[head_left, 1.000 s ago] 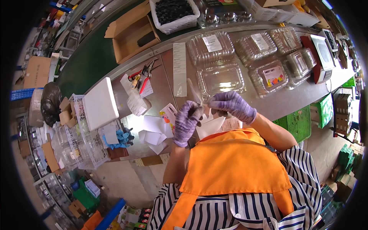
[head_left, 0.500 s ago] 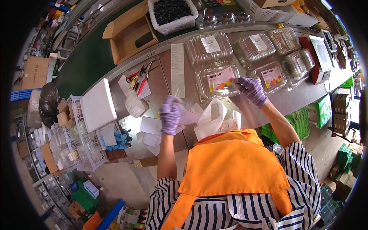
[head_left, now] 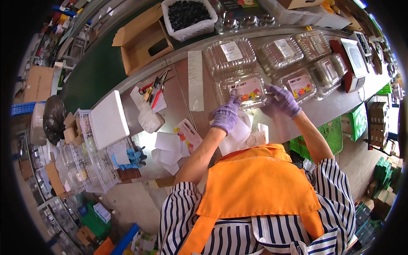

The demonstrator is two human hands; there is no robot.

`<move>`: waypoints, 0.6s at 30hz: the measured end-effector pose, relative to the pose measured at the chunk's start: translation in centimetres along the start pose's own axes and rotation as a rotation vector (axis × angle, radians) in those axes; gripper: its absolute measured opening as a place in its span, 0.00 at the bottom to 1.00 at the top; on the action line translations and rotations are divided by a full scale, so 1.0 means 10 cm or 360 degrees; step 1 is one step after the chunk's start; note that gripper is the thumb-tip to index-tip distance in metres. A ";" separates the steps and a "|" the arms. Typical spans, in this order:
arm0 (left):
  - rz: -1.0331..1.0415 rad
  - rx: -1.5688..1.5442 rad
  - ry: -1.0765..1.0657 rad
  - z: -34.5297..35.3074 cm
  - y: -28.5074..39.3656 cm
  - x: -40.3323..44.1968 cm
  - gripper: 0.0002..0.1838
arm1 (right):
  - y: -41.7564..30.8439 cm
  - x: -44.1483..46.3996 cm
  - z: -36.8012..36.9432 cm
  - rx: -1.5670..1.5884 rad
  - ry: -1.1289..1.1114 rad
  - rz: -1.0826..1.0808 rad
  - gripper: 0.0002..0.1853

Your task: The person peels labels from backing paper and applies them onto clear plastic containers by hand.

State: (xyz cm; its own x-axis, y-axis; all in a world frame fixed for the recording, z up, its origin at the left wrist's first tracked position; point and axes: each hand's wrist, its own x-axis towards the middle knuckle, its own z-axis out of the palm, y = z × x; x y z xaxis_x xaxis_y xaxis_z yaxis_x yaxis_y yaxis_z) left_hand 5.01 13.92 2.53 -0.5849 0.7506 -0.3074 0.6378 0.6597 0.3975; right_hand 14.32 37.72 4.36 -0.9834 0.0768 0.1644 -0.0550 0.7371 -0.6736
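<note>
A clear plastic clamshell box (head_left: 221,91) lies in front of me, with a pink SWEET-GIFT label (head_left: 247,88) on its lid. My left hand (head_left: 226,114), in a purple striped glove, reaches over the box's near left side, its extended fingertips on or just above the label's left end. At the right edge is my right hand (head_left: 285,101), gloved alike, fingers stretched toward the box corner; whether they touch it is unclear. Beside my left forearm lies another SWEET-GIFT label (head_left: 188,134). Curled white backing paper (head_left: 238,132) sits below my left hand.
More clamshell boxes (head_left: 280,54) stand behind and to the right, near a red scale (head_left: 355,76). Red-handled cutters (head_left: 157,91), a long paper strip (head_left: 196,80) and a white foam lid (head_left: 109,119) lie leftward. A dark-fruit basket (head_left: 191,34) stands at the back.
My left hand has moved right from the loose papers to the front clamshell box. A pink label now shows by the papers. My right hand has shifted slightly down and right.
</note>
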 end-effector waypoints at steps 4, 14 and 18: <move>-0.0104 0.0036 -0.0116 -0.14 0.09 0.03 0.31 | -0.09 0.08 -0.06 -0.0401 0.0119 -0.0380 0.22; -0.0616 -0.0817 0.0480 0.28 -0.42 -0.27 0.27 | 0.07 0.02 0.49 -0.0674 0.0112 0.0506 0.29; -0.0450 -0.1111 0.0700 0.67 -0.56 -0.22 0.26 | 0.00 0.09 0.39 -0.0112 0.0046 0.0880 0.24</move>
State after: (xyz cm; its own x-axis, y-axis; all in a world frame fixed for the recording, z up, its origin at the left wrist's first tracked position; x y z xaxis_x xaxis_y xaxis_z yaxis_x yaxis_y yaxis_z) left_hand 6.06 8.84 -4.77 -0.9071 0.3849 -0.1702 0.0708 0.5382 0.8399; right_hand 12.74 35.16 1.71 -0.8574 0.4823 -0.1797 0.4805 0.6249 -0.6154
